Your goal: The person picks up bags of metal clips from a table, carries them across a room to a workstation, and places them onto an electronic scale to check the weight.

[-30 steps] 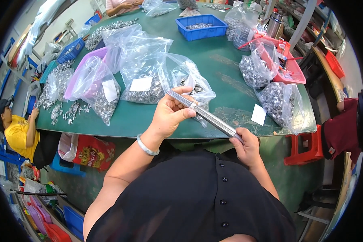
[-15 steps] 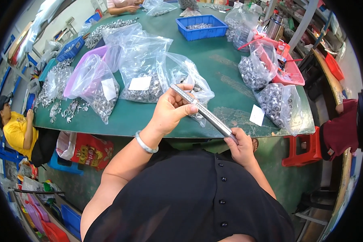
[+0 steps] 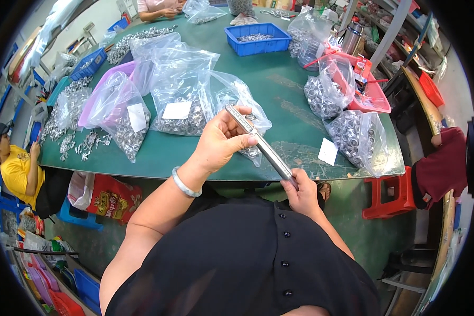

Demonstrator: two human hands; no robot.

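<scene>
A long, slim grey metal bar (image 3: 269,152) with a row of fine bright marks along one face slants between my hands, above the table's near edge. My left hand (image 3: 224,138) grips its upper part between thumb and fingers. Around the lower end, my right hand (image 3: 302,192) is closed with the thumb on top. Just beyond my left hand lies a clear plastic bag (image 3: 237,89) of small metal parts, partly hidden by that hand. Next to it a larger clear bag (image 3: 181,68) of ring-shaped metal parts carries a white paper slip (image 3: 177,110).
On the green table (image 3: 210,168) stand a lilac basin (image 3: 89,105), a blue tray (image 3: 258,47) of small parts and a pink basket (image 3: 382,102). Bags of metal rings (image 3: 353,138) lie at the right. A person in yellow (image 3: 18,171) sits left; a red stool (image 3: 387,195) stands right.
The bar has turned about its length and slopes more steeply, so its marked face looks narrower. My right hand has shifted slightly left along with the whole view; both hands keep their hold.
</scene>
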